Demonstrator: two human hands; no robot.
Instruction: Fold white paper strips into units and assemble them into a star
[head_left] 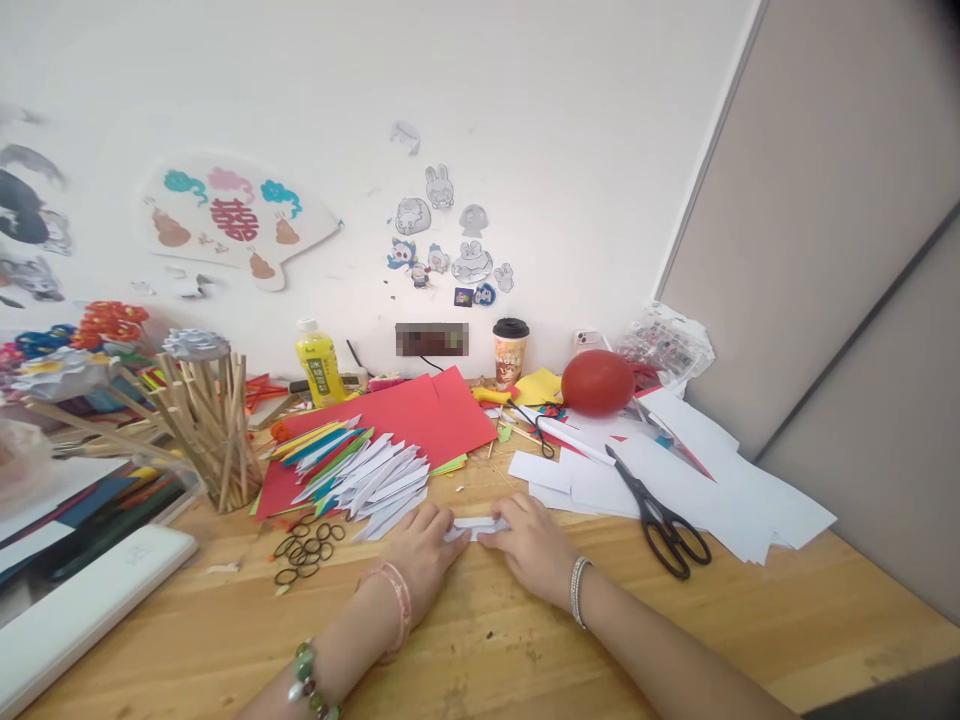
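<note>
Centrally, low in the frame, left hand and right hand lie flat on the wooden table, fingers pressed down on a small folded white paper strip between them; no pinch, just pressing. Pile of folded white and coloured strips just above the left hand, on a red sheet. Black rubber bands left of it. Black scissors right, on white sheets. Red balloon behind.
</note>
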